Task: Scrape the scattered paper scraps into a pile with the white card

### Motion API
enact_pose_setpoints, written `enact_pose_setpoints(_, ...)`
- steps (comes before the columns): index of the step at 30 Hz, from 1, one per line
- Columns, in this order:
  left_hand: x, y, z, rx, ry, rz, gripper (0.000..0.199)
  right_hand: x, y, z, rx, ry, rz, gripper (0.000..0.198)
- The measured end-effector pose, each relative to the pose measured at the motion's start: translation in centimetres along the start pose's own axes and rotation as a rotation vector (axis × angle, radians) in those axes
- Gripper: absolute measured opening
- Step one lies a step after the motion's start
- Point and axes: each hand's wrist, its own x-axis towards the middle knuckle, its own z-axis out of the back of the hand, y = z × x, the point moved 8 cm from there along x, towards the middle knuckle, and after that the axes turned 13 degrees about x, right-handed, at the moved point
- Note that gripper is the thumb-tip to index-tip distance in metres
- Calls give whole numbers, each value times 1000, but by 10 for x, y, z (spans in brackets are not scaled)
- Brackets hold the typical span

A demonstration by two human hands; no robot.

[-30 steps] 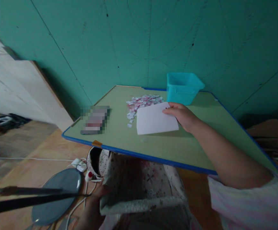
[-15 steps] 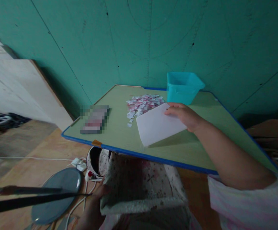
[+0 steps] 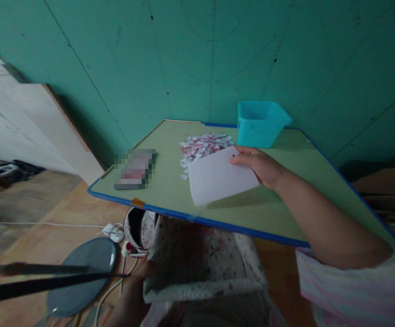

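In my right hand (image 3: 257,164) is a thin white rectangular sheet (image 3: 219,177) with rounded corners and a small dark hole near the thumb. The hand is closed on its upper right corner and holds it tilted above the table (image 3: 279,215). Just behind the sheet lies a heap of small pink and white paper scraps (image 3: 206,144), partly covered by it. Below the table edge, my left hand (image 3: 138,281) is closed on the left side of a floral cloth bin (image 3: 204,290); its fingertips are hidden.
A turquoise plastic tub (image 3: 260,131) stands at the table's back, against the green wall (image 3: 190,54). A phone-like blurred object (image 3: 136,170) lies on the left. On the floor are a grey round stool (image 3: 85,272), white cables and a power plug (image 3: 113,232).
My right hand has moved slightly left with the white sheet, whose left end now hides a bit more of the scraps. The left hand and the cloth bin stay nearly still.
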Motion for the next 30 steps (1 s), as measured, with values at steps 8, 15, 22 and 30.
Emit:
enact_pose_setpoints(8,9,-4,6,-48,-20,33,25,0,-9,-12,-45,131,-35,20)
enact_pose_setpoints(15,9,-1,5,-59,-12,65,24,2,-7,-15,-24,165,19,22)
enact_pose_setpoints(22,6,-2,0,-44,11,72,26,7,-2,-13,-145,153,134,34)
enact_pose_setpoints(30,4,5,-2,-2,46,39,20,14,5,17,-222,-115,158,26)
